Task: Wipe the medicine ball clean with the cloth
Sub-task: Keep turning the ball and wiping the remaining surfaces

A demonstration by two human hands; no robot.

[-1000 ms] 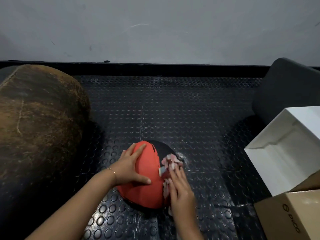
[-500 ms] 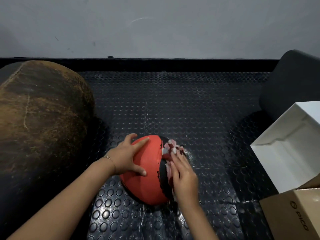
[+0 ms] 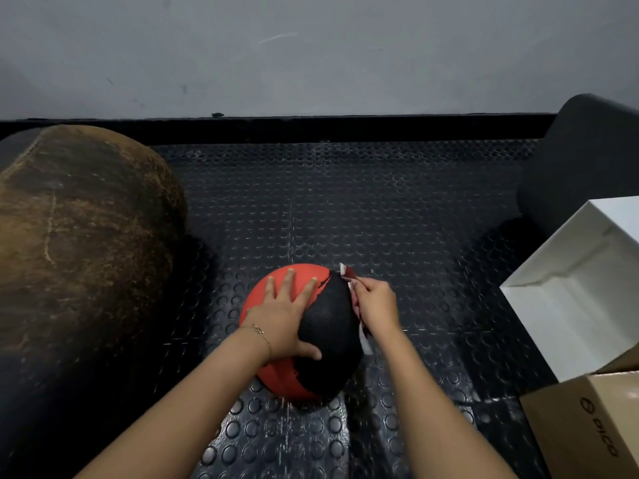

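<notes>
Pressing cloth [image 3: 350,275] against medicine ball [image 3: 332,326], right hand [image 3: 377,305].

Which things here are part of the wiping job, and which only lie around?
In use: red-and-black rubber medicine ball, red-and-white cloth, left hand, right hand.
Lying about: worn brown leather bag, open white box, brown cardboard box, dark grey cushion.

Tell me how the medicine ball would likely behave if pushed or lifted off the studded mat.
Being round, the medicine ball would probably roll when pushed; the left hand lies flat on it, seemingly steadying it. The studded floor mat likely gives grip, so sliding seems unlikely. Its pebbled surface looks grippy rather than slippery; weight cannot be seen.
</notes>
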